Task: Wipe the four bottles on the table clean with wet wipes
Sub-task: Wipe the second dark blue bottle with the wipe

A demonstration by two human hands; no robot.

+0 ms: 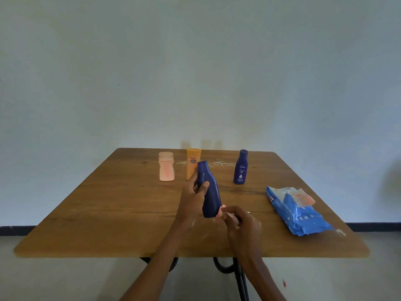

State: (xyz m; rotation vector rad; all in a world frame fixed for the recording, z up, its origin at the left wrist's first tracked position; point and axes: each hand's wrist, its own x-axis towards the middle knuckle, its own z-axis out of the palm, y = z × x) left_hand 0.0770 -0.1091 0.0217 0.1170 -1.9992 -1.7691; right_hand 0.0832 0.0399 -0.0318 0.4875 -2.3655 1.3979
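Bottle in the air above the table: we see the left hand gripping the dark blue bottle, tilted, while the right hand pinches a pinkish wipe against its base. Three bottles stand behind.

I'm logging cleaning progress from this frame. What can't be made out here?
Head view only:
- Pink wet wipe: mostly hidden by the right hand.
- Held dark blue plastic bottle: label faces away; left hand covers its side.
- Orange bottle: lower part behind the held bottle.
- Blue wipe pack: print too small.
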